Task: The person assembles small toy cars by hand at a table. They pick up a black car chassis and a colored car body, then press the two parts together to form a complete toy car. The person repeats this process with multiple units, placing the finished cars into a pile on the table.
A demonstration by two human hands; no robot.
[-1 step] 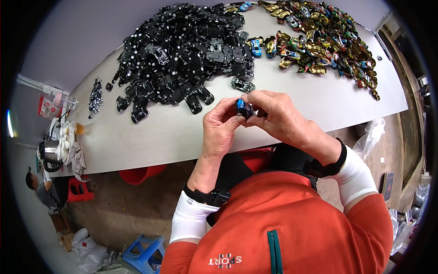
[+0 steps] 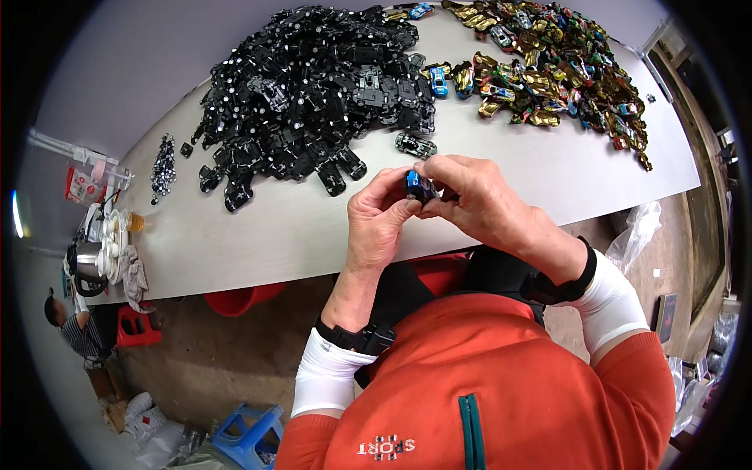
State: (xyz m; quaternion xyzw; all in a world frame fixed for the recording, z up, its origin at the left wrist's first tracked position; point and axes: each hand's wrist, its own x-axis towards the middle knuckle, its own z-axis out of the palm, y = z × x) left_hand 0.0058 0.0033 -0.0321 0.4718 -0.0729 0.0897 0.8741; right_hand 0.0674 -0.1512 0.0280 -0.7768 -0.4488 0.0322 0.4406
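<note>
Between my two hands, just over the table's near edge, is a small toy car, blue on its upper end and dark below. The fingers and thumb of my left hand grip it from the left. My right hand pinches it from the right, its fingertips covering part of the car. Beyond my fingers a single black car chassis lies on the table. Farther back, a large heap of black toy car chassis rises on the left, and a pile of shiny gold and coloured car shells spreads on the right.
Small silvery parts lie in a narrow heap at the left. At the table's left end stand a metal kettle, stacked cups and a cloth. A red basin and a blue stool are below. Another person is at far left.
</note>
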